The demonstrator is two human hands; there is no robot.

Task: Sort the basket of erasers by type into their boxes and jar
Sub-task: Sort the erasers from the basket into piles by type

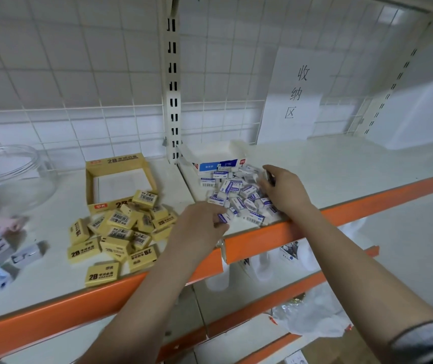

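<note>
Both hands are working the white erasers (pixel 239 198): left hand (pixel 199 224) pinching one, right hand (pixel 283 190) gripping several; advise loading the white box (pixel 218 158) flat.

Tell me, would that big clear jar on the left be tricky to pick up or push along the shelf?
Probably somewhat. The clear jar looks smooth-walled and wide, so it may be slippery and want both hands. It appears empty, so likely light for its size. Its broad, squat shape suggests it would slide along the shelf rather than tip.
</note>
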